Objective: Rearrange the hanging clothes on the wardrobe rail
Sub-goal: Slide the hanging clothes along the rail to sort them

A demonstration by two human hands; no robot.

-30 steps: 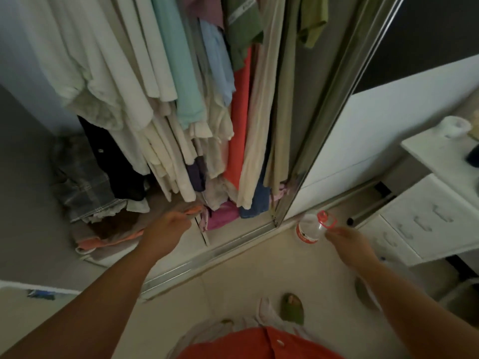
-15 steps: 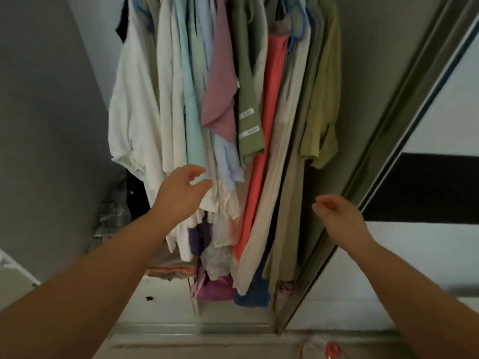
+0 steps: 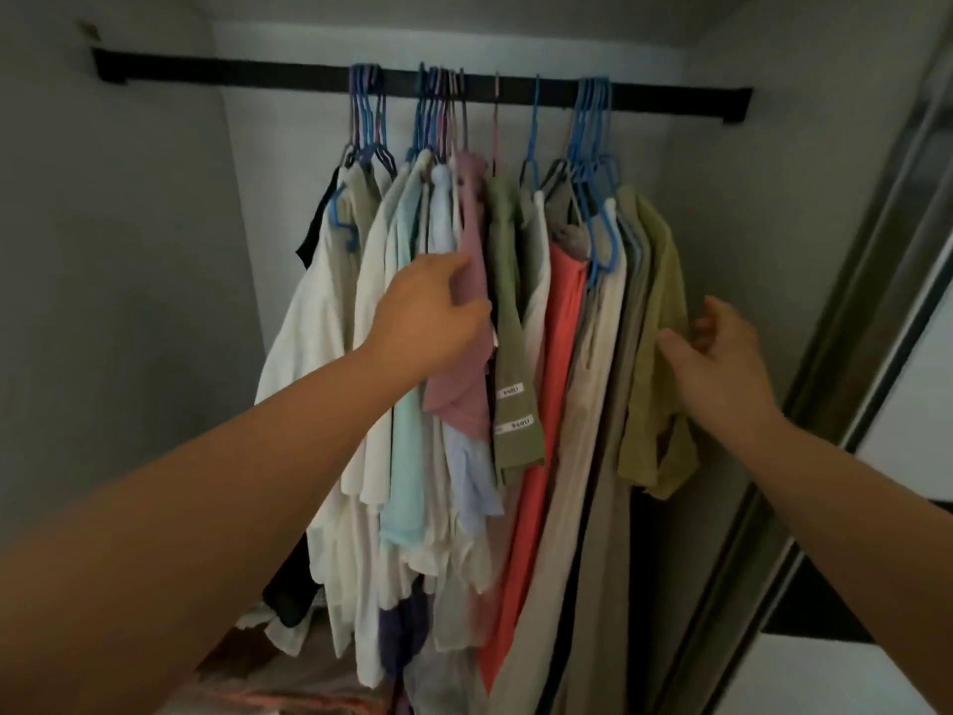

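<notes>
Clothes hung lengthwise downward from the black horizontal wardrobe rail (image 3: pixel 309 74).
The dusty-pink fabric shirt (image 3: pixel 472 281) is grasped by the left hand (image 3: pixel 428 317); the olive-yellow fabric shirt (image 3: pixel 655 312) is touched by the released right hand (image 3: pixel 722 353).

A black wardrobe rail (image 3: pixel 289 80) was fixed across the pale back wall. Blue hangers (image 3: pixel 588 126) were bunched along its middle, and shirts (image 3: pixel 515 312) in white, mint, pink, olive and coral were hung from them.
</notes>
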